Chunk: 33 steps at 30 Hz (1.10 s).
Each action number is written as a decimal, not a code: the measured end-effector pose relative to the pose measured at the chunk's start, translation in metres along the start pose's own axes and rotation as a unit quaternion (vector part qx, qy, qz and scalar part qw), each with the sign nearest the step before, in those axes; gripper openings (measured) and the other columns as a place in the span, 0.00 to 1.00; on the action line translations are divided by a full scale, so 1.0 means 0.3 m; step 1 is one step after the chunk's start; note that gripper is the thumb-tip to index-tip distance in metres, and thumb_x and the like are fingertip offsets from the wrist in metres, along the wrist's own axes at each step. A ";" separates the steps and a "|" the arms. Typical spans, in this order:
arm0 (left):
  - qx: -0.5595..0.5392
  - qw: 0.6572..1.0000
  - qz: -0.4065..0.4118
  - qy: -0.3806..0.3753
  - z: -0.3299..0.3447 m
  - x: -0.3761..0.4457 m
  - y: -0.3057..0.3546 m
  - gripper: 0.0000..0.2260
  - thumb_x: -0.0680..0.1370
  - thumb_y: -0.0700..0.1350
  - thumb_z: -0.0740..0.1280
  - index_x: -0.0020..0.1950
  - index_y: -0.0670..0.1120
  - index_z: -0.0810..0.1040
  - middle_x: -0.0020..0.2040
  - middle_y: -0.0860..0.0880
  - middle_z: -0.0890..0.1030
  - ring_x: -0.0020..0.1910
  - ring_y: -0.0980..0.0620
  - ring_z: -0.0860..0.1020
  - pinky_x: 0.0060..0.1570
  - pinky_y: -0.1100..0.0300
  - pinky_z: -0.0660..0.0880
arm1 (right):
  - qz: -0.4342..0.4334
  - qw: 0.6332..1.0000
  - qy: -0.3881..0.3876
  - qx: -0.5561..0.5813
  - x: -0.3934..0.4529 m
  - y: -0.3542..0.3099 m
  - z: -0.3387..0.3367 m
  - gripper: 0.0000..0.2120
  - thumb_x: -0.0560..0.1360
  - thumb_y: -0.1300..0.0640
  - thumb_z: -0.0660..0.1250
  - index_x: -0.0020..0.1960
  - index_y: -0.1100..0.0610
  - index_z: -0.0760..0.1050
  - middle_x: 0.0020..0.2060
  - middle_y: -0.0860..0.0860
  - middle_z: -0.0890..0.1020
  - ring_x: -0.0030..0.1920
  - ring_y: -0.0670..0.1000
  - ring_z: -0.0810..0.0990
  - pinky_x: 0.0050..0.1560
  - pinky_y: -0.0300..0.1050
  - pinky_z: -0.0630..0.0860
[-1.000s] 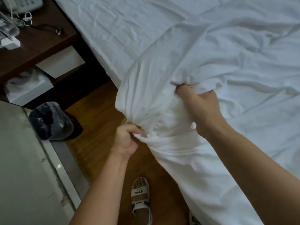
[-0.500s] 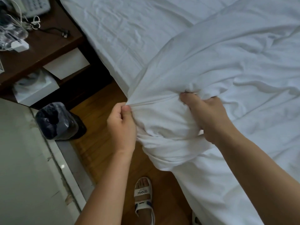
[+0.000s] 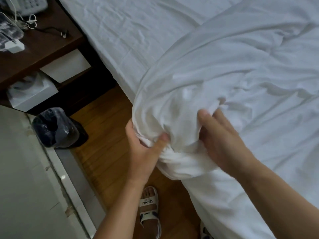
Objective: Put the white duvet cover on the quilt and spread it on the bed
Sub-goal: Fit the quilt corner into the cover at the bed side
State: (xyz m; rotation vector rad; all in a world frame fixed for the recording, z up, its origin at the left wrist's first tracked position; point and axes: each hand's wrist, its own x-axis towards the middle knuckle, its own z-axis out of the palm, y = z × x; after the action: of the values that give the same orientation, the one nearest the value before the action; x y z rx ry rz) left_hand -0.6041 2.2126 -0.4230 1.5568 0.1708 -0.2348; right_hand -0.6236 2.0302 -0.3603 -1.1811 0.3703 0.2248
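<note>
A soft, crumpled white duvet cover (image 3: 233,69) lies heaped across the bed (image 3: 131,26), one bunched, rounded corner hanging over the bed's edge above a wooden floor (image 3: 107,135). The left hand (image 3: 143,149) grips that corner from below, thumb pressed into the folds. The right hand (image 3: 222,140) rests against the corner's other side, fingers loosely extended. A dark wooden nightstand (image 3: 48,44) stands beside the bed.
</note>
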 end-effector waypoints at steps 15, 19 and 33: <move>-0.126 0.971 -0.197 0.048 0.121 0.113 0.100 0.09 0.76 0.41 0.69 0.54 0.41 0.83 0.50 0.42 0.86 0.49 0.44 0.85 0.54 0.46 0.81 | -0.257 0.623 0.074 -0.735 -0.249 0.541 -0.101 0.20 0.72 0.67 0.62 0.62 0.66 0.80 0.62 0.63 0.73 0.65 0.69 0.73 0.70 0.66 0.68; -0.255 0.924 -0.281 -0.046 0.158 0.143 0.138 0.15 0.79 0.48 0.64 0.60 0.43 0.83 0.55 0.41 0.86 0.53 0.41 0.85 0.53 0.49 0.81 | -0.258 0.620 0.060 -0.739 -0.174 0.437 -0.119 0.15 0.69 0.66 0.67 0.56 0.61 0.81 0.53 0.57 0.80 0.52 0.64 0.77 0.58 0.55 0.70; -0.204 0.975 -0.079 -0.032 -0.008 0.187 0.006 0.28 0.81 0.64 0.55 0.71 0.46 0.74 0.69 0.43 0.78 0.68 0.44 0.77 0.65 0.46 0.76 | -0.338 0.548 0.071 -0.762 0.324 -0.074 -0.198 0.53 0.69 0.20 0.57 0.83 0.51 0.51 0.82 0.59 0.54 0.79 0.74 0.47 0.72 0.80 0.46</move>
State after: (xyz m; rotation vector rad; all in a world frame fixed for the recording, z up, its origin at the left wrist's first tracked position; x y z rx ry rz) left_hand -0.5494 2.2128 -0.4357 1.1269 0.2747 -0.3502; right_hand -0.5360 1.9647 -0.3995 -3.0069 -0.3493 -0.3771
